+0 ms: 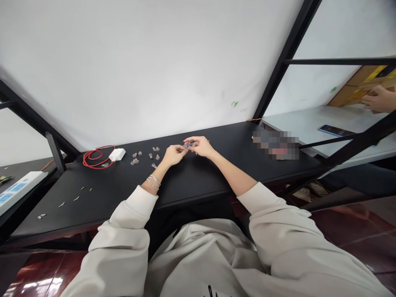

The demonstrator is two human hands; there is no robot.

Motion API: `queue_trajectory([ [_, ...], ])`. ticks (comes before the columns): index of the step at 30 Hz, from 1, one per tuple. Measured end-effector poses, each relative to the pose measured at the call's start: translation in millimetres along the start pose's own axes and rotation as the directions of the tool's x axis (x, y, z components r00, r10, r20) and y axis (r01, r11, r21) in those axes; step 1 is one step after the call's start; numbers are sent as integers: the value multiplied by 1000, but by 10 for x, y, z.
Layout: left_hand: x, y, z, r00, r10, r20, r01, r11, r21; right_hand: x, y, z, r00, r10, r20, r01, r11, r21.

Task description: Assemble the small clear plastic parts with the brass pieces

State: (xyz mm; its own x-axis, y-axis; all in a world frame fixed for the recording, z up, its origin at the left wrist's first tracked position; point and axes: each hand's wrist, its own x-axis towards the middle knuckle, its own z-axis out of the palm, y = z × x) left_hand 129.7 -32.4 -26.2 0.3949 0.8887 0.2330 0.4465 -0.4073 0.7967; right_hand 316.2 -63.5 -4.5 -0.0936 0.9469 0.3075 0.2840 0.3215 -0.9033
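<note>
My left hand [175, 155] and my right hand [201, 147] meet above the black table [198, 181], fingers bent in a pinch. Between their fingertips are small grey, see-through pieces [188, 145] that look like earphone shells. Fingers cover much of them, so their exact shape is hard to make out. Close to my left wrist lies a small clear piece [154, 166]. Further left are several similar clear and brownish pieces [135, 161], some in pairs.
A white charger block [117, 154] with a coiled red cable [88, 159] lies at the left. Tiny metal-looking bits [76, 198] are scattered nearer the left edge. A blurred-out object [276, 144] lies at the right. Beyond the black frame are another person's hand [380, 99] and a phone [337, 131].
</note>
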Motion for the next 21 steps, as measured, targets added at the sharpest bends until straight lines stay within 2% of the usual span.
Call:
queue_trajectory([
  [12,-15,50,16,999,-15,-47,14,1000,-26,0,-11,-11,1000,3,19,-4,997,72],
  [21,3,27,33,995,-28,-95,22,998,-66,14,53,-12,999,-48,25,47,998,35],
])
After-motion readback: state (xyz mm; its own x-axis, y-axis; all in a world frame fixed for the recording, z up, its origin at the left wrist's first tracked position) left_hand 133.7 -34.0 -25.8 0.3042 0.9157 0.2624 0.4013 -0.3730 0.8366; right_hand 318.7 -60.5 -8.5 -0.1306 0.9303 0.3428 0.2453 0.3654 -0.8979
